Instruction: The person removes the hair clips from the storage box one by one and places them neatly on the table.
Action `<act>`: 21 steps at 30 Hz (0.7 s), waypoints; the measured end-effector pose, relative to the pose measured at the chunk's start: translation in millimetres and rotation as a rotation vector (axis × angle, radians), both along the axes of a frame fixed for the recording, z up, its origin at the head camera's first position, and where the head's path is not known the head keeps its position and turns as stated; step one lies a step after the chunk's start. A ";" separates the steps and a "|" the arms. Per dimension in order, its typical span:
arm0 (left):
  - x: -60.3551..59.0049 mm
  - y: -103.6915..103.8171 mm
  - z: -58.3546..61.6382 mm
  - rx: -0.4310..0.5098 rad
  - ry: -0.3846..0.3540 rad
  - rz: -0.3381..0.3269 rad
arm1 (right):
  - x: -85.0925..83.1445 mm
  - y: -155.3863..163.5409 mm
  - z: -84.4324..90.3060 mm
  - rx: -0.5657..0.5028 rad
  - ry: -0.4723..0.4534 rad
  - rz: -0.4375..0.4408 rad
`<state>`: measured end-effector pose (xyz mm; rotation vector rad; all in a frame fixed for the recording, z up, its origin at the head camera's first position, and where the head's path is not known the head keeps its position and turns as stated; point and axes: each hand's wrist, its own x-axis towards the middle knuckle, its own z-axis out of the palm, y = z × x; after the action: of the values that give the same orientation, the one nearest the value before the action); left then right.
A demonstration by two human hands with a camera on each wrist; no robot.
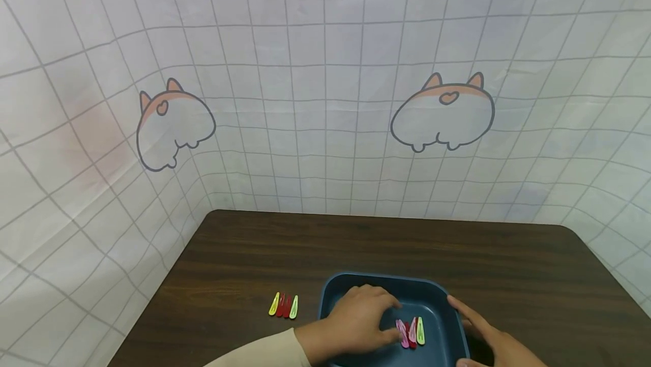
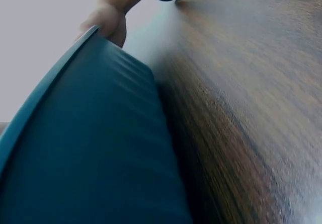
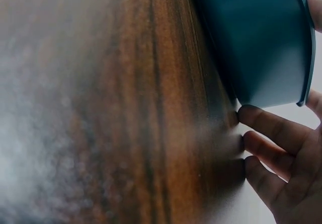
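A dark teal tray [image 1: 335,289] sits at the near edge of a brown wooden table [image 1: 386,248]. Several hair clips [image 1: 411,332], pink, red and green, lie side by side on its floor. My left hand [image 1: 389,319] reaches into the tray, fingers bent downward, with the thumb tip beside the leftmost pink clip; no grip shows. My right hand [image 1: 475,327] lies along the tray's right rim with straight fingers. In the right wrist view its fingertips [image 3: 251,116] rest on the table beside the tray wall [image 3: 256,43]. The left wrist view shows the tray wall [image 2: 95,148].
More clips [image 1: 283,305], yellow, red and green, lie in a row on the table left of the tray. A white gridded cloth with cartoon prints [image 1: 325,90] hangs behind and beside the table. The table's far half is bare wood.
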<state>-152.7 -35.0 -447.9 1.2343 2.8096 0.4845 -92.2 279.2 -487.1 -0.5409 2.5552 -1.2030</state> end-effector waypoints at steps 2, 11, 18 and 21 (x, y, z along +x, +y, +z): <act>1.6 2.4 0.5 -0.004 0.013 0.006 | 0.1 -0.1 -0.4 0.001 -0.003 -0.001; 5.9 12.3 -3.1 -0.058 0.023 0.078 | -0.7 1.7 -1.5 -0.010 0.009 0.014; 6.3 13.3 -12.1 -0.111 0.032 0.086 | 1.2 1.7 -2.5 0.015 0.025 0.019; 6.6 13.0 -14.8 -0.129 0.031 0.082 | 3.2 1.3 -3.3 0.015 0.031 0.021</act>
<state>-146.1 -22.0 -462.7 1.1166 2.8743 0.2837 -89.0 280.5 -490.5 -0.5855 2.5758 -1.1767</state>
